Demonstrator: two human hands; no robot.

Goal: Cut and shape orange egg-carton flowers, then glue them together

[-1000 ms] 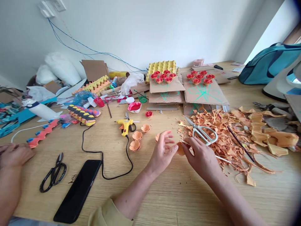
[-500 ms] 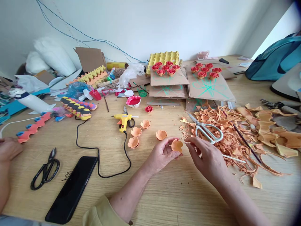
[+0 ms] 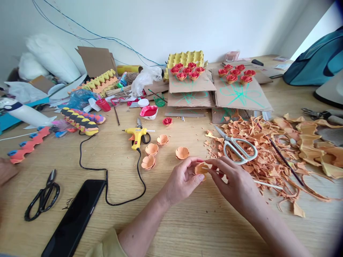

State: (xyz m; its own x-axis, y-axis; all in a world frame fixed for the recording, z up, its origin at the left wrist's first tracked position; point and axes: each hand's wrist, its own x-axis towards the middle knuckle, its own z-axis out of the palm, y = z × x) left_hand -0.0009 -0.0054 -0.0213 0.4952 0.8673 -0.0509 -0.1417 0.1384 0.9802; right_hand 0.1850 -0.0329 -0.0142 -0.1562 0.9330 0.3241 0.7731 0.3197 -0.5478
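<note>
My left hand [image 3: 183, 180] pinches an orange flower-shaped cup [image 3: 199, 169], apparently cut from an egg carton, between thumb and fingers. From the right, my right hand [image 3: 235, 178] grips a thin white stick [image 3: 269, 184]. Its tip reaches the cup's inside, and its rear end sticks out past the hand over the scraps. Just beyond my left hand sits another orange cup [image 3: 182, 153]. To the left lie several more, among them a stacked cup [image 3: 148, 162]. A yellow glue gun [image 3: 136, 137] rests beside these, on dark-handled scissors.
Orange scraps [image 3: 257, 150] heap on the right under white-handled scissors [image 3: 239, 146]. Red flowers [image 3: 187, 71] stand on cardboard [image 3: 241, 94] at the back. A phone [image 3: 76, 217], black scissors [image 3: 43, 196] and another person's hand [image 3: 8, 171] are left. The glue gun's cord [image 3: 125, 204] loops across the table.
My right hand has moved left, bringing the stick's tip into the orange cup. The cup has tilted a little in my left hand. The view has shifted slightly.
</note>
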